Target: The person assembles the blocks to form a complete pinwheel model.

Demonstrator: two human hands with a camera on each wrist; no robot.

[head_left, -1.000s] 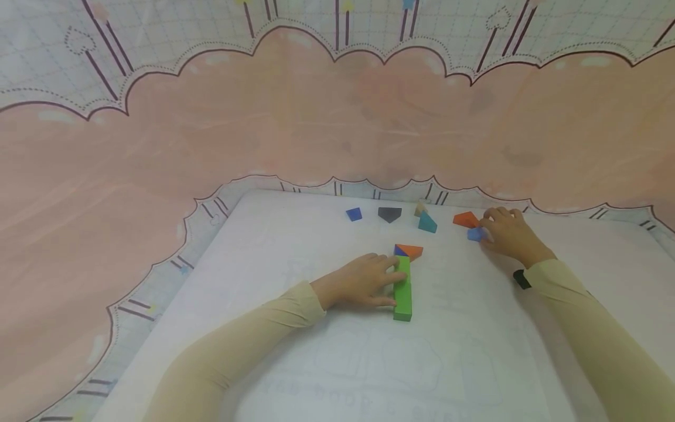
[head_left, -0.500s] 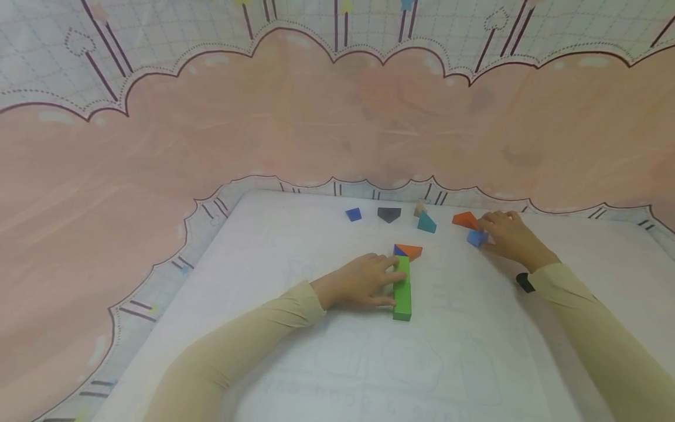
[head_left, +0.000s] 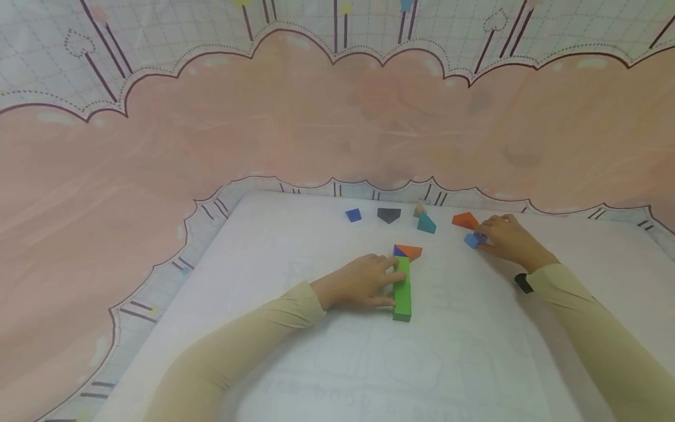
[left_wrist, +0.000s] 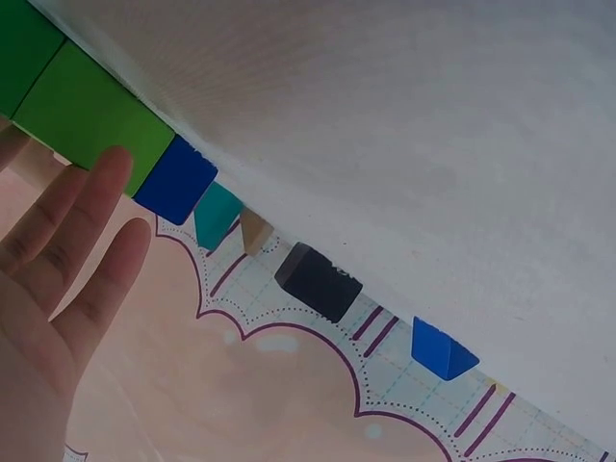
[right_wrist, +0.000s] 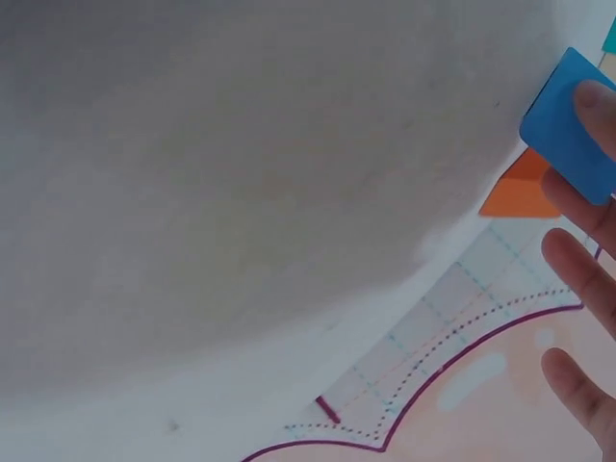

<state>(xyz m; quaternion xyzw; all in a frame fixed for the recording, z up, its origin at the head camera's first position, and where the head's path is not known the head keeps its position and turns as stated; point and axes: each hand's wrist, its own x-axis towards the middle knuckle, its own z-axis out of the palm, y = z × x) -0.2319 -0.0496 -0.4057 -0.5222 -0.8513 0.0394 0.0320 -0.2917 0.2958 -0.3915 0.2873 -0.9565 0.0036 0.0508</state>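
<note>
In the head view, two green blocks (head_left: 402, 303) lie end to end in a line. My left hand (head_left: 358, 281) rests against their left side, and its extended fingertips touch them. An orange block (head_left: 414, 252) and a dark blue block (head_left: 398, 251) sit together at the far end of the green line. At the back right, my right hand (head_left: 508, 239) pinches a light blue block (right_wrist: 561, 130) between thumb and forefinger, while the other fingers are spread in the right wrist view. Just behind it is another orange block (head_left: 464, 220), partly covered by the fingers in the right wrist view.
Along the back of the white tabletop (head_left: 295, 234) stand a blue block (head_left: 354, 215), a dark grey block (head_left: 389, 215), a tan block (head_left: 419, 209) and a teal block (head_left: 426, 223). A patterned cloth (head_left: 316, 117) lies beyond the tabletop.
My right fingers have turned the light blue block and shifted it slightly left, away from the palm. The left hand and the green blocks stay where they were.
</note>
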